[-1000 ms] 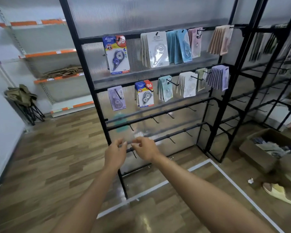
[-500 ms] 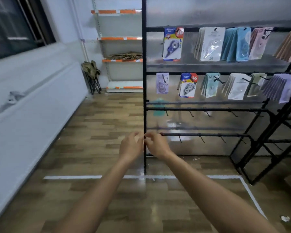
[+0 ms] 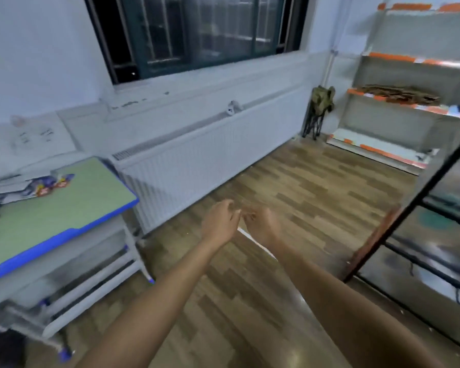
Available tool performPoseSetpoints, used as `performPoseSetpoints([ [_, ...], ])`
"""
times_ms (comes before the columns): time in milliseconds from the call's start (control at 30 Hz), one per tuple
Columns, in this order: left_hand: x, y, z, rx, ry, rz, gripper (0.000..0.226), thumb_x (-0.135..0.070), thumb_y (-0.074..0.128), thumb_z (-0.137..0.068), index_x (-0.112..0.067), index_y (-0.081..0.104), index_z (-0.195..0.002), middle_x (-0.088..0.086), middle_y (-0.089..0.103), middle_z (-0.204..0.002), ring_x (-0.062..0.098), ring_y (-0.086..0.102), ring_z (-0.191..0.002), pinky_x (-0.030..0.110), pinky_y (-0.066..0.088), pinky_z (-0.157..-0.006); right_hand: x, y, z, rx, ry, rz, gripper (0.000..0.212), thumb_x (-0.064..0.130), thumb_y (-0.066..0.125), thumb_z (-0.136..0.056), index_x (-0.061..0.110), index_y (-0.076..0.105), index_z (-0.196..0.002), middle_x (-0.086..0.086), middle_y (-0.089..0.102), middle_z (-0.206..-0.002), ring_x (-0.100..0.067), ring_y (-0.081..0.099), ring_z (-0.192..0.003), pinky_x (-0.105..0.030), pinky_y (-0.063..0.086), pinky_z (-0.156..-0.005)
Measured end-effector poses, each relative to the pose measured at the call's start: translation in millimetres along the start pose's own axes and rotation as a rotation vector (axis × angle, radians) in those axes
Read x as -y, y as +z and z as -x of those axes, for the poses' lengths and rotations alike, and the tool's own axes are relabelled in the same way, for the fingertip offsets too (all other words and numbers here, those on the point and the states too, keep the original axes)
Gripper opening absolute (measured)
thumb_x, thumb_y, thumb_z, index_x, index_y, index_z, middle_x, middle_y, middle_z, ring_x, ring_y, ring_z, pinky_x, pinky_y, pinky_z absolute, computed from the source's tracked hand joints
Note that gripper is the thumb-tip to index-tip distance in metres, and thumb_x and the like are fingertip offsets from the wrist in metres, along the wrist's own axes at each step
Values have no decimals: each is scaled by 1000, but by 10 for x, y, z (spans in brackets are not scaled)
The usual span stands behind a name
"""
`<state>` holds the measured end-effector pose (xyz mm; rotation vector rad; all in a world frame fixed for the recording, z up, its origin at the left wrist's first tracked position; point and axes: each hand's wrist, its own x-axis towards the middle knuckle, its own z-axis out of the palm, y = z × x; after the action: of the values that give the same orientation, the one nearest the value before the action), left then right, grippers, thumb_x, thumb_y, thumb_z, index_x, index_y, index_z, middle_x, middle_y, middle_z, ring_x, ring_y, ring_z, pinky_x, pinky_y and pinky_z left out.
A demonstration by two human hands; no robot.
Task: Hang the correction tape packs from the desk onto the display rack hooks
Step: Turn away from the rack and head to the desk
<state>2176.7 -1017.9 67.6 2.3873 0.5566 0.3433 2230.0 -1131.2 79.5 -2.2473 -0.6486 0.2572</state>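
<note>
With my left hand (image 3: 218, 224) and right hand (image 3: 263, 225) loosely curled and empty, I should reach for the correction tape packs (image 3: 41, 185) heaped on the desk (image 3: 64, 208), pinching one by its hang-hole.

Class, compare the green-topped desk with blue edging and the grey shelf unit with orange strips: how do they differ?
The green-topped desk stands at the left; the grey shelf unit stands at the far right. The desk has one slanted top holding blurred packs; the shelf unit has several tiers, one bearing a brownish pile. Both stand on the wood-pattern floor.
</note>
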Motion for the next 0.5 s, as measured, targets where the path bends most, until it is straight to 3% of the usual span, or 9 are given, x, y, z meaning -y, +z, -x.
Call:
performPoseSetpoints([
  [100, 779, -629, -66, -75, -100, -56, 45, -34, 49, -98, -10, 49, -136, 9, 54, -137, 25, 49, -126, 31, 35, -102, 574, 693, -216, 120, -131, 15, 23, 17, 54, -92, 11, 68, -110, -2, 67, -111, -19, 62, -103, -24, 40, -86],
  [167, 1253, -1044, -90, -134, -182, -73, 45, -33, 50, -97, -9, 49, -136, 10, 54, -136, 27, 50, -125, 30, 34, -102, 928, 1137, -348, 210, -171, 12, 27, 17, 54, -94, 11, 63, -119, -3, 65, -117, -19, 59, -109, -19, 37, -88],
  [267, 1857, -1566, -73, -206, -271, -114, 45, -32, 51, -97, -9, 49, -136, 13, 54, -136, 30, 49, -126, 32, 35, -102, 1395, 1724, -506, 237, -211, 0, 31, 16, 53, -94, 12, 58, -125, -5, 62, -125, -19, 58, -113, -14, 34, -90],
  [433, 2611, -2121, 147, -270, -425, -131, 47, -33, 51, -97, -9, 47, -137, 13, 53, -137, 31, 48, -125, 36, 38, -103, 2061, 2493, -655, 347, -297, 15, 32, 16, 51, -93, 13, 59, -124, -7, 61, -127, -25, 55, -119, -27, 37, -99],
  [500, 2834, -2264, 201, -314, -493, -114, 48, -34, 52, -97, -10, 46, -138, 13, 51, -138, 30, 49, -125, 37, 40, -102, 2248, 2751, -727, 400, -321, 12, 33, 16, 51, -93, 13, 58, -125, -6, 61, -128, -23, 55, -118, -24, 35, -97],
])
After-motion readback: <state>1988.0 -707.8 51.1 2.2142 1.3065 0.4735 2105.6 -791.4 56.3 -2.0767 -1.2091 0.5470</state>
